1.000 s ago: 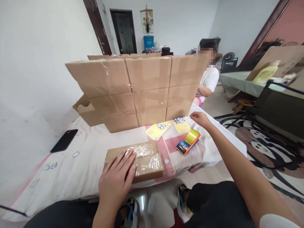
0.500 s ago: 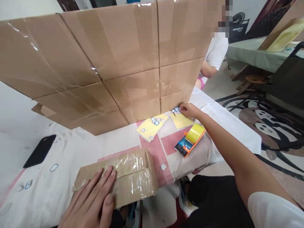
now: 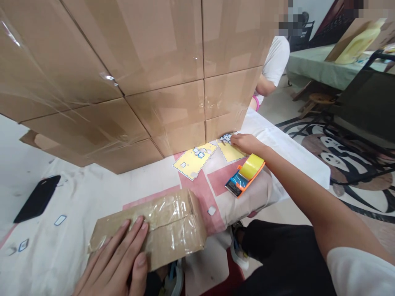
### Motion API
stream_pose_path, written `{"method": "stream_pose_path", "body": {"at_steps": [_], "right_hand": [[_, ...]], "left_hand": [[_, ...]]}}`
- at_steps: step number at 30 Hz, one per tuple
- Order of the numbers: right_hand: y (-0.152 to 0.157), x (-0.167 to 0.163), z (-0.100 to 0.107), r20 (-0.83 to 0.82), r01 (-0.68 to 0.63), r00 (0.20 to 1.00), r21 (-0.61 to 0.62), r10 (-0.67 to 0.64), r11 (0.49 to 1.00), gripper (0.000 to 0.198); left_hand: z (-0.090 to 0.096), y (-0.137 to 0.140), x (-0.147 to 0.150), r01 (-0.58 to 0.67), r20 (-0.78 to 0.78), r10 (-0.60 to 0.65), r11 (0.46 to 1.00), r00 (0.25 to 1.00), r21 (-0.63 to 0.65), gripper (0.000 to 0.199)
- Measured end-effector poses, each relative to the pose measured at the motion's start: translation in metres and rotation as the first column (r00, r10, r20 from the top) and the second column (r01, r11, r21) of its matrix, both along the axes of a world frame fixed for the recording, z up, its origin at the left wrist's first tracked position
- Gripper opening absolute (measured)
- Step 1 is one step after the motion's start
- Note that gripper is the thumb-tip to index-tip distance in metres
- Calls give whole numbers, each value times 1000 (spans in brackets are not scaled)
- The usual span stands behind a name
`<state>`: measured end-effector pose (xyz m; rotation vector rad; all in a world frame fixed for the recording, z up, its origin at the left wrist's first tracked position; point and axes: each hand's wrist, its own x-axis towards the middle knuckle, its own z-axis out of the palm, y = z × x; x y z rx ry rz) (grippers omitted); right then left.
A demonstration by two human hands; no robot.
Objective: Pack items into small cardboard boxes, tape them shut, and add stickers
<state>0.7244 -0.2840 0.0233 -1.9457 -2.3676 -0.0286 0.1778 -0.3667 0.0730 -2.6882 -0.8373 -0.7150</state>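
Observation:
My left hand (image 3: 119,257) lies flat on a small cardboard box (image 3: 173,218) wrapped in clear tape, its fingers stretched out. My right hand (image 3: 247,143) reaches to the foot of a tall cardboard structure (image 3: 173,49), over the far edge of a yellow card (image 3: 231,153). Its fingers are bent together, and anything between their tips is too small or hidden to make out. Small whitish pieces (image 3: 226,139) lie beside those fingertips. To the left rests a second yellow card (image 3: 195,161) bearing a few similar pieces. An orange tape dispenser with yellow tape (image 3: 246,174) lies below my right wrist.
A black phone (image 3: 37,199) lies on the cloth-covered surface (image 3: 138,183) at left. Behind the cardboard's right side sits another person in a white sleeve (image 3: 278,57). Further right are a table with a yellow bottle (image 3: 359,43), a wooden stool (image 3: 321,99) and a dark chair (image 3: 367,94).
The view has tipped slightly down and shifted, so everything sits a little higher or further left. My right hand stays by the small pieces; my left hand remains on the box.

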Motion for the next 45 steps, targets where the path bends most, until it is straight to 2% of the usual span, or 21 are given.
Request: {"method": "stream_pose_path", "body": {"at_steps": [5,9,11,13,16,19,21,22,24,27,31,34,36,38,39,40,41,43,45], "right_hand": [[-4,2,-6,-61,-36,998,-41,34,999,24],[-2,8,-6,-235,76,968,-39,-83,996,19],[0,12,-4,-381,141,911,-69,-156,988,17],[3,14,2,-539,180,821,-71,-190,981,16],[3,7,22,-716,195,686,9,-129,981,24],[-10,-27,54,-802,87,596,29,-28,996,33],[-27,-63,75,-817,-71,575,-17,27,997,30],[-36,-84,82,-816,-171,576,-54,55,984,26],[-52,-124,87,-814,-396,562,-110,146,912,20],[-67,-171,70,-850,-583,462,-76,254,809,16],[-70,-196,32,-886,-648,373,-36,276,761,15],[-72,-197,15,-905,-632,339,-16,257,775,13],[-74,-198,9,-912,-556,346,-10,221,831,10],[-76,-201,3,-925,-468,353,-46,139,883,41],[-77,-203,0,-937,-452,338,-76,92,889,57],[-77,-206,-4,-947,-468,316,-110,49,877,68],[-78,-209,-7,-956,-504,294,-137,20,853,71],[-78,-214,-11,-964,-576,267,-148,13,804,60],[-80,-218,-11,-960,-599,274,-126,55,791,52]], "left_hand": [[2,-4,6,-32,51,34,999,998,-31,59],[5,-9,13,-62,95,67,997,993,-52,57],[6,-10,13,-67,101,73,996,992,-60,57],[7,-10,12,-65,102,71,996,992,-57,57],[7,-10,12,-64,85,70,995,994,-70,58],[6,-12,17,-96,137,107,992,985,-80,54],[6,-15,24,-135,214,151,987,965,-87,50],[6,-17,27,-151,245,170,984,955,-95,49],[6,-19,33,-165,280,189,980,941,-108,47],[4,-21,37,-170,304,198,979,932,-117,46],[1,-23,38,-188,342,223,973,913,-133,43],[0,-22,36,-172,325,201,978,924,-117,42],[0,-20,34,-155,314,179,983,932,-101,41],[0,-18,32,-134,314,158,986,936,-95,41],[-1,-17,31,-123,312,149,987,938,-100,41],[-1,-16,30,-111,314,139,988,939,-106,41],[-1,-15,29,-99,324,129,989,937,-108,40],[-2,-15,28,-84,363,120,990,924,-114,37],[-4,-14,27,-78,413,116,991,903,-109,34]]}}
